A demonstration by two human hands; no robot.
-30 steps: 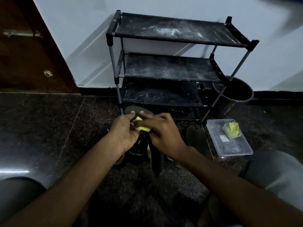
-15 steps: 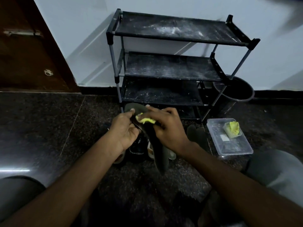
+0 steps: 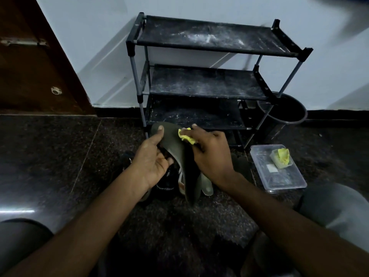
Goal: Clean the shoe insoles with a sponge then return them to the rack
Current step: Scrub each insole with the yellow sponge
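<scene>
My left hand (image 3: 151, 158) holds a dark olive insole (image 3: 175, 148) by its upper end, thumb on top near the toe. My right hand (image 3: 209, 154) pinches a yellow sponge (image 3: 186, 136) and presses it on the insole's upper surface. The insole slants down toward me over dark shoes (image 3: 167, 180) on the floor. Behind stands the black shoe rack (image 3: 209, 80), its shelves dusty and bare. Another dark insole (image 3: 240, 163) lies on the floor right of my right hand.
A clear plastic tub (image 3: 283, 180) with a second yellow sponge (image 3: 282, 155) sits on the floor at right. A dark bucket (image 3: 287, 114) stands behind the rack's right leg. A brown door (image 3: 30, 62) is at left. My knees frame the lower corners.
The insole has been raised and tilted toward the rack. My right hand slid the sponge up toward its toe end. My left thumb now lies on top of the insole.
</scene>
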